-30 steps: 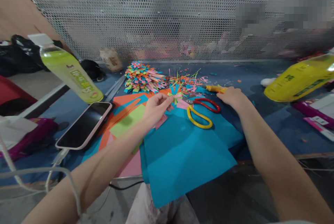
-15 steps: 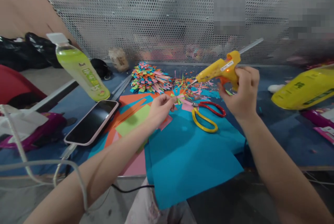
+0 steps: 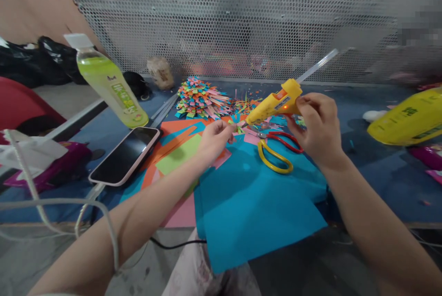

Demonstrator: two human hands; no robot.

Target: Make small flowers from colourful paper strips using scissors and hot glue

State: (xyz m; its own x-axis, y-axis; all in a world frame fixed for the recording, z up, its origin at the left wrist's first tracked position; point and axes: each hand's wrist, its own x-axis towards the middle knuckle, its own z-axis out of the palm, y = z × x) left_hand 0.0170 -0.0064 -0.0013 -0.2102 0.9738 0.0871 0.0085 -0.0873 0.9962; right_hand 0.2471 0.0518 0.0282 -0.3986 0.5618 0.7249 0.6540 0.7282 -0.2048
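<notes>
My right hand [image 3: 316, 123] is closed on a yellow hot glue gun [image 3: 272, 105], with a clear glue stick [image 3: 318, 65] poking out of its back. The gun points down to the left, its nozzle close to a small fringed paper piece [image 3: 235, 126]. That piece, with green and pink strips, is pinched in the fingertips of my left hand [image 3: 218, 139]. Just below the nozzle lie scissors [image 3: 274, 157] with one red and one yellow handle. Behind my left hand stands a cone of layered, multicoloured paper fringe [image 3: 198, 100].
Blue paper sheets [image 3: 248, 208] hang over the table's front edge. Left are a phone [image 3: 126, 155] on a cable, a green drink bottle [image 3: 110, 84] and a tissue pack [image 3: 44, 162]. A yellow bottle [image 3: 405, 118] lies right. Paper scraps [image 3: 243, 104] lie behind; a perforated metal panel [image 3: 221, 20] rises beyond.
My right hand has brought the glue gun down and left, so its nozzle is now at the paper piece. My left hand keeps its pinch. The view has shifted slightly.
</notes>
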